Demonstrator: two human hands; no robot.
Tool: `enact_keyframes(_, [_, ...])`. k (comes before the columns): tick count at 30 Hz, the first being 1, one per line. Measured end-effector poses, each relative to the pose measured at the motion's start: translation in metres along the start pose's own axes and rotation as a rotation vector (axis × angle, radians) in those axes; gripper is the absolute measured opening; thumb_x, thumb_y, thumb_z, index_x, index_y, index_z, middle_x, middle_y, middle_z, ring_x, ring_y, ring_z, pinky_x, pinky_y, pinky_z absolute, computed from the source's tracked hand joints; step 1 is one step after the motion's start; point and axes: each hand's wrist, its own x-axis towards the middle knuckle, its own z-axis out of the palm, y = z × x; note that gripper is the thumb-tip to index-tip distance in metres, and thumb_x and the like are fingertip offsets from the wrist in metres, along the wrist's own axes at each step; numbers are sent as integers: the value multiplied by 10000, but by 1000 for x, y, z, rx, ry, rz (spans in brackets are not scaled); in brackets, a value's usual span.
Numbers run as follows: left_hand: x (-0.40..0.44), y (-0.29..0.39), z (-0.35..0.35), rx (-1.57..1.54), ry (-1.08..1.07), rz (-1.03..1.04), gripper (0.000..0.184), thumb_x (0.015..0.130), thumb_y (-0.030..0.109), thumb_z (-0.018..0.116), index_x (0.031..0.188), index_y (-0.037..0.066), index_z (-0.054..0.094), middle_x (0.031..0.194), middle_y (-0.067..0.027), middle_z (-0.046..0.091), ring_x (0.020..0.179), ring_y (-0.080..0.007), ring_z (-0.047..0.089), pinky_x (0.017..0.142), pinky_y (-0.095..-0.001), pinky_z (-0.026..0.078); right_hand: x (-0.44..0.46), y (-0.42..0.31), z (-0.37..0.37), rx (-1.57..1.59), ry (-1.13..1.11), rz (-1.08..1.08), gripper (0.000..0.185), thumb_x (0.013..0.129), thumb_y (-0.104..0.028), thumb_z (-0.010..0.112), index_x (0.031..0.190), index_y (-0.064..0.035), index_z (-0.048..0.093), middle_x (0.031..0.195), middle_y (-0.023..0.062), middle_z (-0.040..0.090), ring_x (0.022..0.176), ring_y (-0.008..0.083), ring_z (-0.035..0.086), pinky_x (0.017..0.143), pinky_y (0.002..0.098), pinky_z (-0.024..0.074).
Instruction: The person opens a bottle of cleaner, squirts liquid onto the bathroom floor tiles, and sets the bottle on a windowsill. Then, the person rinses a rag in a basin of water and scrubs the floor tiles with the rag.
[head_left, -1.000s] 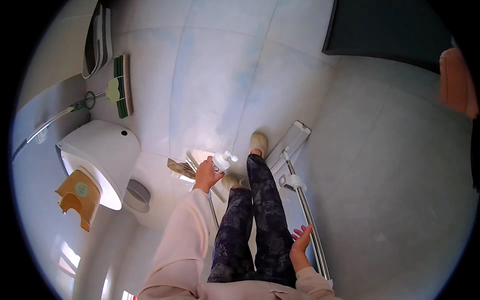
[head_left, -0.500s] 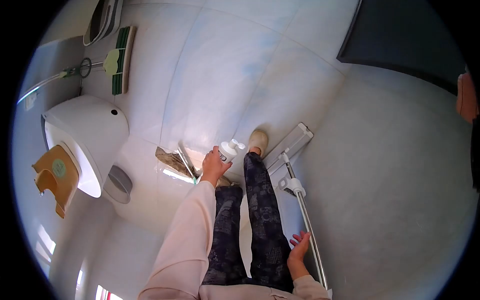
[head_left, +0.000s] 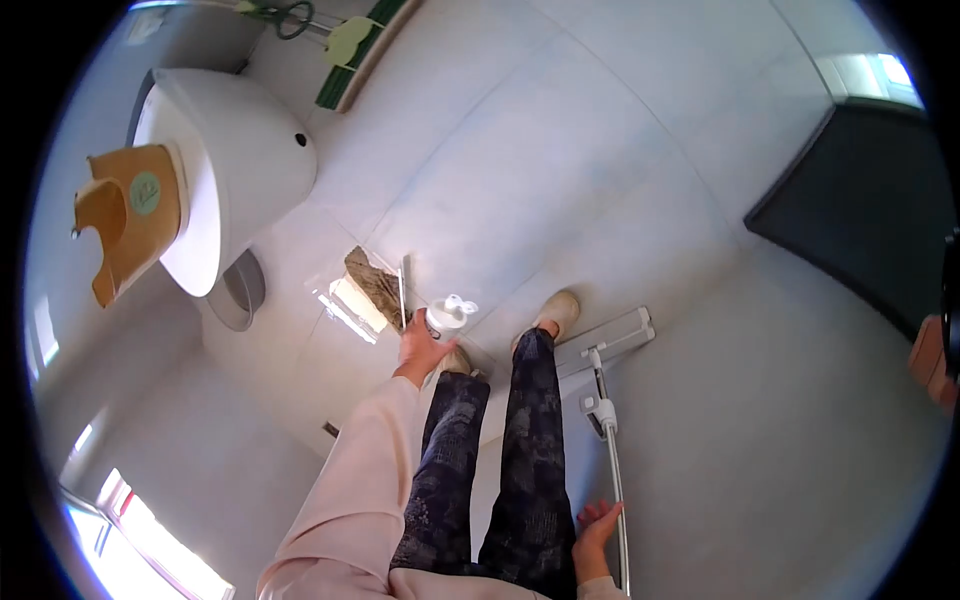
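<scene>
My left hand (head_left: 424, 350) is closed around a white bottle (head_left: 447, 318) with its flip cap standing open, held above the floor in front of my left shoe (head_left: 452, 362). Low on the right is my right hand (head_left: 597, 530), fingers apart and slightly bent. The pole of a flat mop (head_left: 612, 460) runs along its fingertips; I see no full grip round it. The mop's flat white head (head_left: 605, 342) lies on the floor beside my right shoe (head_left: 560, 312).
A white toilet (head_left: 240, 150) with a tan seat piece (head_left: 143, 200) stands left, beside a grey bin (head_left: 238, 292). A brown patterned piece (head_left: 376, 284) and a thin white stick (head_left: 403, 292) lie near the bottle. A green broom (head_left: 362, 50) is behind; a dark panel (head_left: 860, 200) stands right.
The camera view has turned, so the toilet, broom and dark panel appear shifted. The bottle is still in my left hand, and my right hand stays by the mop pole.
</scene>
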Motion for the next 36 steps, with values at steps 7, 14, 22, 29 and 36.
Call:
enact_keyframes(7, [31, -92, -82, -142, 173, -147, 831, 573, 375, 811, 1213, 34, 405, 1034, -214, 621, 972, -373, 599, 837, -445, 475, -48, 30, 1, -148, 5, 42, 791, 837, -705, 382, 1227, -24, 484, 955, 115, 538, 893, 262, 507, 802, 387, 414])
enact_keyframes(14, [78, -146, -127, -155, 107, -290, 870, 577, 382, 787, 1253, -1, 396, 1072, -222, 615, 1017, -367, 590, 874, -427, 470, -53, 52, 13, -254, -43, 56, 805, 872, -650, 386, 1338, 5, 354, 1265, 138, 475, 978, 263, 523, 799, 422, 453])
enact_keyframes(22, [106, -240, -111, -170, 165, -377, 831, 557, 413, 792, 1177, 6, 418, 1010, -207, 632, 967, -352, 614, 835, -398, 489, -64, 98, 54, -463, -41, -118, 716, 915, -577, 364, 1300, 24, 412, 1248, 143, 494, 991, 257, 530, 785, 395, 439])
enact_keyframes(29, [100, -326, -112, -225, 118, -539, 849, 559, 415, 775, 1205, 19, 390, 1025, -198, 629, 966, -349, 616, 854, -414, 491, -49, 138, 70, -561, -70, -294, 652, 925, -524, 396, 1233, 44, 488, 1139, 138, 562, 917, 221, 539, 795, 358, 431])
enact_keyframes(36, [100, -367, -135, -326, 48, -606, 787, 558, 393, 769, 1156, 15, 423, 1029, -197, 628, 975, -341, 614, 864, -405, 488, -111, 137, 115, -787, 1, -450, 615, 937, -477, 387, 1177, 71, 530, 1118, 149, 587, 889, 212, 555, 814, 337, 429])
